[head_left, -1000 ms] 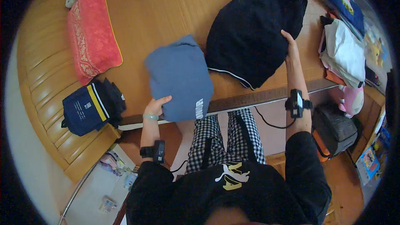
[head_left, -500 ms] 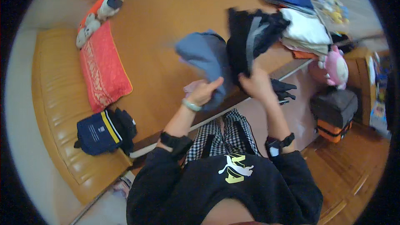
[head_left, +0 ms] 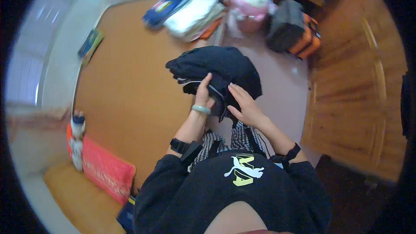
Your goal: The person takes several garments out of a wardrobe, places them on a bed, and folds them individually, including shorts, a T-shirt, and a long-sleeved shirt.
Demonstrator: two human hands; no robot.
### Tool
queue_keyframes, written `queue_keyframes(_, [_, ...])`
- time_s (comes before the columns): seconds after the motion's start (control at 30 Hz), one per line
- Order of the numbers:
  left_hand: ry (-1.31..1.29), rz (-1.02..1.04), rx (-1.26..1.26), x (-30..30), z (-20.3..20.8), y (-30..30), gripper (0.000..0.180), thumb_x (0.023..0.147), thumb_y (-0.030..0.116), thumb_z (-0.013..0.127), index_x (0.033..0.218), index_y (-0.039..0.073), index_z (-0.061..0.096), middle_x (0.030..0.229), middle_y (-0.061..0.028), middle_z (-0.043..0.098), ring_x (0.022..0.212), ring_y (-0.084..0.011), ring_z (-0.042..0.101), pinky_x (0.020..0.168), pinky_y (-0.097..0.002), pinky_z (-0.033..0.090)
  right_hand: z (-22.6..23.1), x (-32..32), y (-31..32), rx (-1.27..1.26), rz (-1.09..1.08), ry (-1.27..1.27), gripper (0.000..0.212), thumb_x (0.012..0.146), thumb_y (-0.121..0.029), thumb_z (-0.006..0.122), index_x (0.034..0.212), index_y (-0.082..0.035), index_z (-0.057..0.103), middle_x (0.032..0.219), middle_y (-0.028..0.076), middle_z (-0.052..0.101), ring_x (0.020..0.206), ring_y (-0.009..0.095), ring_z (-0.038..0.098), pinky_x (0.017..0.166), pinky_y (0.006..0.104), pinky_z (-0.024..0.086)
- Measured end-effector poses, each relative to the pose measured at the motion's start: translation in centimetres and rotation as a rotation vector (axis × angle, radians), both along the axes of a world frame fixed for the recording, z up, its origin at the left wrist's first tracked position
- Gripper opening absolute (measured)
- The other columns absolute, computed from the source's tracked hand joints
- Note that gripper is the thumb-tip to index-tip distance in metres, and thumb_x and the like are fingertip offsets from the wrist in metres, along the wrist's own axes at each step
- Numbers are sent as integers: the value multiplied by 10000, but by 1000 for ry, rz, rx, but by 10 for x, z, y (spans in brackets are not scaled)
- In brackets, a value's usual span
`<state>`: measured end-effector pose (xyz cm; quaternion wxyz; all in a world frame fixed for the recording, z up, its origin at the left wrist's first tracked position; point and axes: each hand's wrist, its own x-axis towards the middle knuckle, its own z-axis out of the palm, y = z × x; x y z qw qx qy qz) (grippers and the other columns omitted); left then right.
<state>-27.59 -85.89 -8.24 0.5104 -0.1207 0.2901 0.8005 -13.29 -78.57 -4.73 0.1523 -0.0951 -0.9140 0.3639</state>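
Dark garment (head_left: 216, 71) now bunched, lifted off bench (head_left: 125, 99), held at near edge above lap. A second ago lay spread flat at far right of bench. Left hand (head_left: 203, 93) clamped on front fold, right hand (head_left: 242, 104) curled under right side. Blue folded piece gone from view. Judgement: folded bundle being gathered. Red cushion (head_left: 106, 171) near left corner.

Dark garment (head_left: 216, 71): navy-black fabric, bundled into a thick, loosely folded stack with a thin pale line of piping along one fold. Held lifted at the edge of the orange-brown worktop (head_left: 125, 91), lower layers hanging slack.
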Motion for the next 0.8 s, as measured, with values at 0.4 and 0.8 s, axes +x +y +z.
queue_keyframes(0.4, [107, -444, 56, 106, 4, 171, 350, 782, 211, 470, 1060, 0, 443, 1055, -109, 493, 948, -255, 478, 845, -387, 355, 12, 373, 277, -283, -1518, 796, 417, 770, -219, 519, 1096, 11, 396, 970, 57, 491, 845, 124, 487, 683, 273, 432])
queue_keyframes(0.8, [44, -696, 77, 213, 19, 298, 342, 787, 257, 457, 1039, 26, 464, 1021, -105, 512, 916, -257, 485, 829, -380, 361, 47, 559, 447, -54, -1902, 478, 612, 677, -348, 566, 1076, 64, 352, 1099, 189, 379, 1022, 258, 383, 835, 328, 323])
